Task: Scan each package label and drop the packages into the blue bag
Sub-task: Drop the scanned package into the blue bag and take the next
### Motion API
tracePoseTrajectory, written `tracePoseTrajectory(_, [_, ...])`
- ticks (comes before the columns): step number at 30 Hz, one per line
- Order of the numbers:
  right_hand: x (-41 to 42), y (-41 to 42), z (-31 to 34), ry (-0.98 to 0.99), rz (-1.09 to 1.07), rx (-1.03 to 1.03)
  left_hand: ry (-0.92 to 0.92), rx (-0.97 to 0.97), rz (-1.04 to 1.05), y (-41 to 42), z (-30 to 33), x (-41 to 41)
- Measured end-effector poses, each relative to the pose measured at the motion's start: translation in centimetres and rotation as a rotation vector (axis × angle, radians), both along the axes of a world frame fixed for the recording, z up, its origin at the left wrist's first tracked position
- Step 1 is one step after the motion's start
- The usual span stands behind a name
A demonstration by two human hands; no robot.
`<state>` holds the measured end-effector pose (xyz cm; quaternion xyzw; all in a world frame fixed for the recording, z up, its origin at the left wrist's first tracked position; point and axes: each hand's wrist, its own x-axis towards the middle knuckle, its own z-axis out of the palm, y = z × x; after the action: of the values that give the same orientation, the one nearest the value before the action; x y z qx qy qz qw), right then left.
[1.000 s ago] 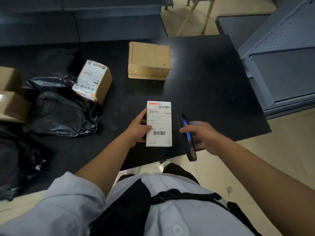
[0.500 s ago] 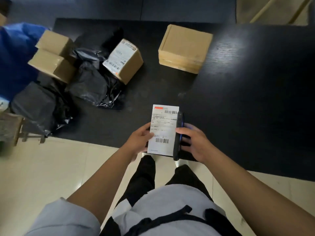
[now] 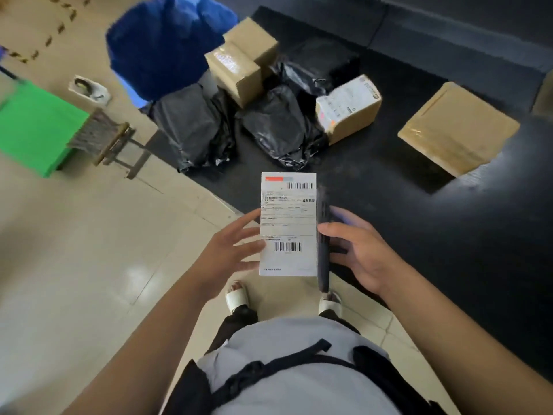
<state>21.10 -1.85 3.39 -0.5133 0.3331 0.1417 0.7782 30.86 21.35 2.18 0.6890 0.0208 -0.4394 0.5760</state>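
A green box (image 3: 36,130) sits on the tiled floor (image 3: 74,265) beside what looks like a small stool (image 3: 110,139).

We see matt white paper label (image 3: 288,224), glossy crinkled black plastic bags (image 3: 278,127), brown cardboard boxes (image 3: 457,131); blue bag (image 3: 161,46) perhaps cloth.
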Motion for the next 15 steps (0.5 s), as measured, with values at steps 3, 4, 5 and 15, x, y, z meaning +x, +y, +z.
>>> tracePoseTrajectory(3, [4.2, 4.6, 1.9, -0.047, 0.05, -0.006, -0.024, -0.092, 0.108, 5.7, 0.9, 2.1])
tracePoseTrajectory(4, [5.5, 6.3, 2.4, -0.059, 0.064, -0.011, -0.034, -0.113, 0.131, 7.6, 1.2, 3.1])
tracePoseTrajectory(5, [6.8, 8.0, 2.8, -0.069, 0.075, -0.019, -0.041, -0.127, 0.147, 9.5, 1.4, 4.1])
tracePoseTrajectory(15, [16.2, 23.2, 4.6, -0.089, 0.119, -0.093, -0.048, -0.144, 0.204, 24.4, 2.1, 13.8])
